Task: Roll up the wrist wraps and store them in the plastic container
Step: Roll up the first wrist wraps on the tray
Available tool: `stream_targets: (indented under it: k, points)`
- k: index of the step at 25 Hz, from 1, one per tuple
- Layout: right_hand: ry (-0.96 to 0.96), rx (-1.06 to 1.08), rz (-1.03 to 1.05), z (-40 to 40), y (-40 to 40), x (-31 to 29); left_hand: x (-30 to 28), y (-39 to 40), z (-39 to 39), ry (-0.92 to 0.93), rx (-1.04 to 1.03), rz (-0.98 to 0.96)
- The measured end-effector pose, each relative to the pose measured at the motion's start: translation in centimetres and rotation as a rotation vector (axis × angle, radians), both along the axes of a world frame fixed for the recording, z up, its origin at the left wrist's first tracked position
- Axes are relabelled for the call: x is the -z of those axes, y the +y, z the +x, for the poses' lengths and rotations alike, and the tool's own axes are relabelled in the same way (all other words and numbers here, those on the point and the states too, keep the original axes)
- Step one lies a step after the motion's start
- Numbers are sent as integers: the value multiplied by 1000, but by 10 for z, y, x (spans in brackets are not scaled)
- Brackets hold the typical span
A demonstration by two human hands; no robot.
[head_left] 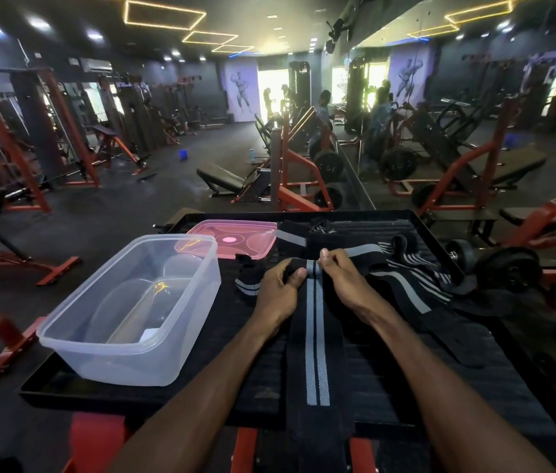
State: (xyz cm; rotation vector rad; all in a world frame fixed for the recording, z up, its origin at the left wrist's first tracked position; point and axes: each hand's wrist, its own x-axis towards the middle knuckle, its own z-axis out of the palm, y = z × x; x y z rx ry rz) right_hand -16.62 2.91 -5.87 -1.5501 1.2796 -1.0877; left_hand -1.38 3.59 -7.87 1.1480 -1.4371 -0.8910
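A long black wrist wrap with two grey stripes point(315, 339) lies lengthwise on the black platform point(474, 380), its near end hanging over the front edge. My left hand point(278, 291) and my right hand point(345, 278) both pinch its far end, which is folded into a small roll. A clear plastic container point(129, 308) stands empty and open to the left of my hands. Its pink lid point(232, 237) lies flat behind it. A small rolled wrap point(248, 279) sits between the container and my left hand. Several unrolled wraps point(403, 271) lie heaped to the right.
The platform has a raised rim and rests on a red frame point(246, 448). Dumbbells point(505, 268) lie on the floor to the right. Red and black gym machines and benches point(222, 180) fill the room beyond, with a mirror wall on the right.
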Motion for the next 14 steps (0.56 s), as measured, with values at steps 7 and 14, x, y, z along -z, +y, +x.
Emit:
stream_targets:
  k: [7, 14]
  points:
    - [-22, 25, -183, -4, 1, 0, -1, -4, 3, 72, 65, 8]
    - [-98, -73, -171, -12, 1, -2, -3, -3, 4, 104, -11, -3]
